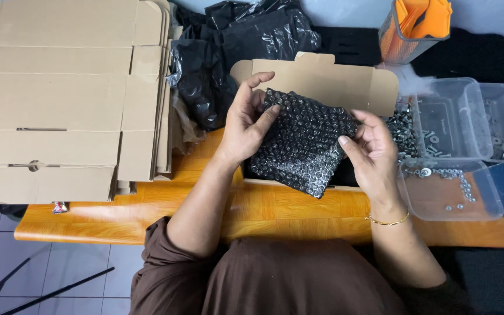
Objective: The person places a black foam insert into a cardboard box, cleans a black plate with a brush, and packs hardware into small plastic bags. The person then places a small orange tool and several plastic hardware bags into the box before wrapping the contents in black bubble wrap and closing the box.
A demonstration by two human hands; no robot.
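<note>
Left hand (246,125) and right hand (370,153) hold black bubble-wrap pouch (301,140) over open cardboard box (333,79).

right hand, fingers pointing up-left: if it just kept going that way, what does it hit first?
Most likely the black bubble-wrap pouch: the right hand already touches its right edge, fingers aimed across it. Past the pouch lies the left hand, gripping the other side. Depth is unclear from one overhead view.

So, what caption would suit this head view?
Both hands, left hand and right hand, hold black bubble wrap over an open cardboard box.
</note>
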